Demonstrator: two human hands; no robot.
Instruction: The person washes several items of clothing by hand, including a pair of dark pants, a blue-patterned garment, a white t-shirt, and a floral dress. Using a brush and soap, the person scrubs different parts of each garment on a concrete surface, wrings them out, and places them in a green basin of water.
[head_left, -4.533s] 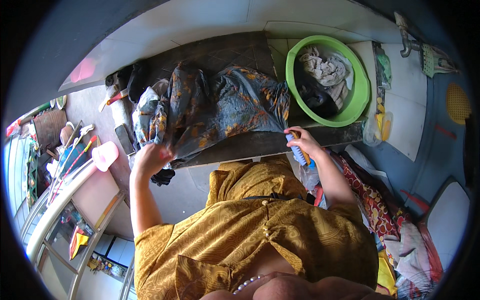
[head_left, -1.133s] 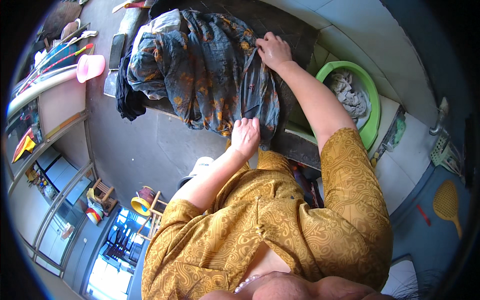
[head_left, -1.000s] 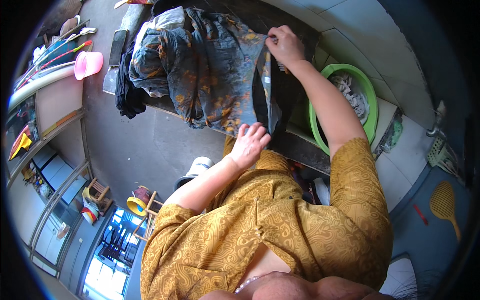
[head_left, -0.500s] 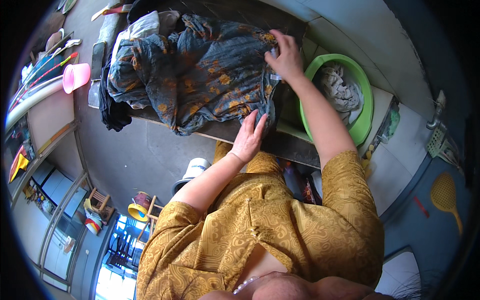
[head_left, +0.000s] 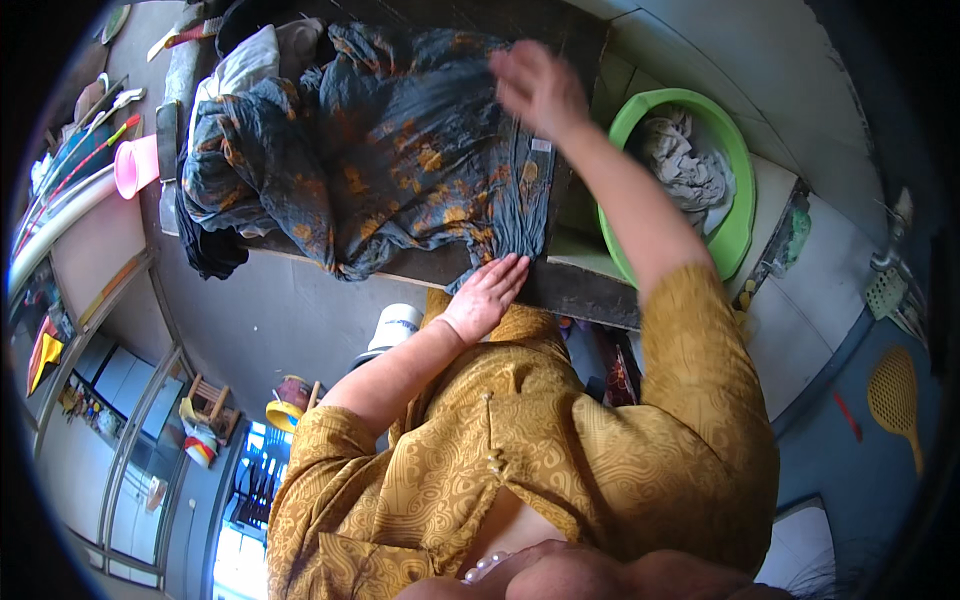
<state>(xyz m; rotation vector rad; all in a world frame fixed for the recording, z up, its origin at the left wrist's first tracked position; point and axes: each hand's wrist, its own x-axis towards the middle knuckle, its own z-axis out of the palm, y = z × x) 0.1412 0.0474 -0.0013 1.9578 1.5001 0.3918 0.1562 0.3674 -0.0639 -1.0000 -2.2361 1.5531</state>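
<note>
A dark blue-grey garment with orange flowers [head_left: 400,150] lies spread and wrinkled over a dark slab [head_left: 560,285], with a small white tag near its gathered right end. My left hand [head_left: 485,297] rests flat on the cloth's near right corner, fingers stretched out and held together. Above the far right corner is my right hand [head_left: 543,92], its fingers pointing left. Motion blurs them, so I cannot tell whether they grip any cloth. White cloth [head_left: 240,70] and black cloth [head_left: 212,250] show at the garment's left side.
To the right stands a green basin [head_left: 738,215] holding crumpled pale cloth [head_left: 685,165]. A tap [head_left: 892,235] is on the right wall. A white bucket [head_left: 396,325] stands below the slab's near edge. At left are a pink bucket [head_left: 136,167] and a red-handled brush [head_left: 190,35].
My right hand has moved left over the garment's far corner. My left hand has slid toward me, lying flatter on the near corner. The garment's right end looks straighter and spread wider.
</note>
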